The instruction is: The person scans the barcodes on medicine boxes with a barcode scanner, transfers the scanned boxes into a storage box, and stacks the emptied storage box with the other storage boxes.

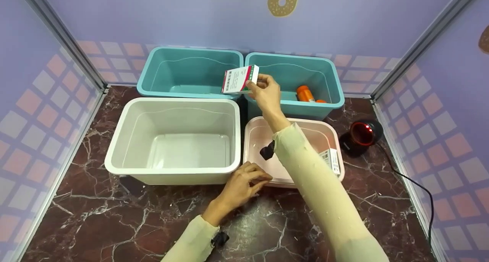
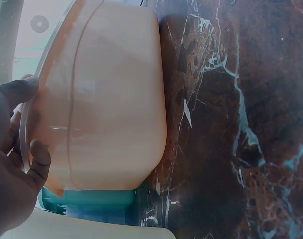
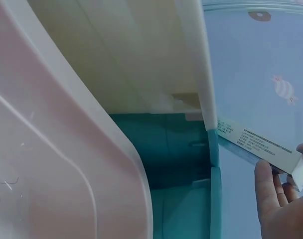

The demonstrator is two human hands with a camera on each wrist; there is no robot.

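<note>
My right hand [image 1: 267, 96] holds a white medicine box [image 1: 240, 79] with red and green edges by its right end. The box is tilted over the front inner corners of the left blue bin [image 1: 191, 95] and the right blue bin [image 1: 294, 105]. In the right wrist view the same box [image 3: 261, 148] lies between thumb and fingers, its printed side facing the camera. My left hand [image 1: 244, 183] is at the near-left corner of the pink bin [image 1: 250, 139]. The left wrist view shows its fingers curled over the rim of the pink bin [image 2: 111, 94].
Orange bottles [image 1: 305, 93] lie in the right blue bin. Another white box [image 1: 330, 160] leans inside the pink bin, partly behind my right sleeve. A large white bin [image 1: 172, 171] stands at left. A black device [image 1: 361, 136] with a red glow and a cable [image 1: 414, 181] sits at right.
</note>
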